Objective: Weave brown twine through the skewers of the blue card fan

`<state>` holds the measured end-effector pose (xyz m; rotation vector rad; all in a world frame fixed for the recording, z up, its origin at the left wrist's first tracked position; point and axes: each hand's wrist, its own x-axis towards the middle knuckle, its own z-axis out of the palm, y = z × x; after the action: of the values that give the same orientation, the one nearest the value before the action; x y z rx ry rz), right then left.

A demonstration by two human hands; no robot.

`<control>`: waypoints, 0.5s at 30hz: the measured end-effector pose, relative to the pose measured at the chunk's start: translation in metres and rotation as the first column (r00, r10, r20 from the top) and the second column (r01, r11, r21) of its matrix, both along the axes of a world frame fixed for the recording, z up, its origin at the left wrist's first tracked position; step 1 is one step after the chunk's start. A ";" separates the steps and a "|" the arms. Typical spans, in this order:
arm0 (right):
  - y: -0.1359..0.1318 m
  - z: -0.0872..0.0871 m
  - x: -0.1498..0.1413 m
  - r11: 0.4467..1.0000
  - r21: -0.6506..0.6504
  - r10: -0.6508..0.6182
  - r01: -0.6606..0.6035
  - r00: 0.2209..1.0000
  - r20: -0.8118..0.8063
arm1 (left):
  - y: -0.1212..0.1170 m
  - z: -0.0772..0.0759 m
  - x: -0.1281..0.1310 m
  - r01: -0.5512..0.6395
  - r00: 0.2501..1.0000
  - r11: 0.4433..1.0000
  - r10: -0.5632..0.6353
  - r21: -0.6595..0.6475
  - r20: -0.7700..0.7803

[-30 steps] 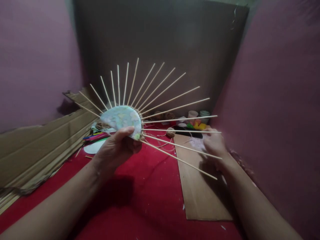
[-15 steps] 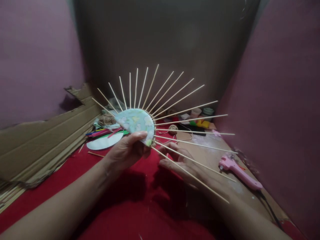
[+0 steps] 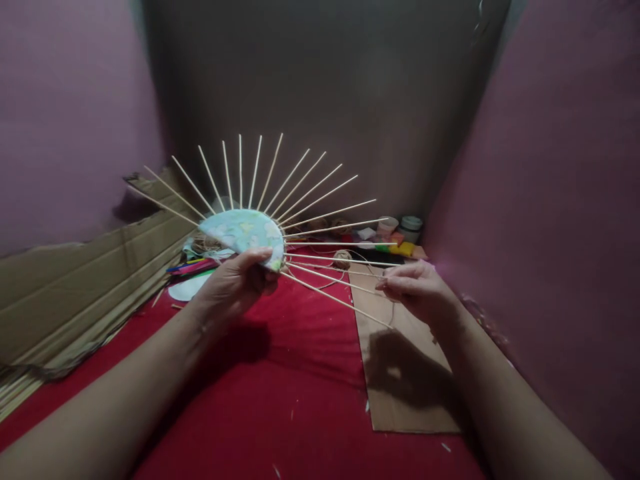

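Note:
My left hand (image 3: 237, 277) grips a half-disc (image 3: 245, 230) covered in pale blue, flower-patterned material, thumb on its front near the lower right corner. Thin wooden sticks (image 3: 270, 172) fan out from its curved edge, up and to both sides. Out to the right, my right hand (image 3: 417, 287) is closed in a pinch near the tips of the lower sticks. A thin strand of twine (image 3: 340, 270) runs from the half-disc's edge to these fingers. Behind the sticks sits a small ball of twine (image 3: 343, 259), with loose loops around it.
A cardboard sheet (image 3: 400, 420) lies on the red cloth (image 3: 280, 400). Folded cardboard (image 3: 75, 300) leans along the left wall. At the back are a lidded jar (image 3: 411, 228), a cup (image 3: 387, 227), coloured pieces and a white shape (image 3: 185, 288). Pink walls stand close on both sides.
My right hand has moved right and up from beneath the lower sticks, drawing twine out. The half-disc and left hand have shifted slightly left and up. The pink glue gun no longer shows.

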<state>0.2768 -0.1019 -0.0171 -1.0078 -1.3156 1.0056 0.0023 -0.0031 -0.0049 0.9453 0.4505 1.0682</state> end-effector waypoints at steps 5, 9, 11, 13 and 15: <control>-0.005 0.006 0.005 0.997 0.047 -0.060 0.062 0.997 -0.043 | 0.002 -0.001 -0.001 -0.008 0.999 0.999 0.009 0.032 -0.039; -0.004 0.009 0.009 0.998 0.040 -0.047 0.056 0.981 -0.187 | 0.003 0.000 0.000 -0.002 0.999 1.000 0.003 0.019 -0.036; 0.000 0.006 0.011 1.000 0.005 -0.019 0.021 0.966 -0.258 | 0.002 0.000 0.000 0.009 0.999 1.000 -0.009 -0.018 -0.031; 0.005 0.002 0.014 0.999 -0.034 -0.044 0.037 0.966 -0.254 | 0.000 0.000 0.001 0.018 0.999 0.999 -0.019 -0.046 -0.031; 0.010 -0.002 0.015 0.992 -0.056 -0.125 0.116 0.974 -0.191 | -0.001 0.000 0.001 0.036 0.999 0.998 -0.037 -0.058 -0.030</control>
<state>0.2916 -0.0923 -0.0196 -0.9841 -1.0634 1.0171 0.0036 -0.0044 -0.0048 0.9170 0.4858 1.0035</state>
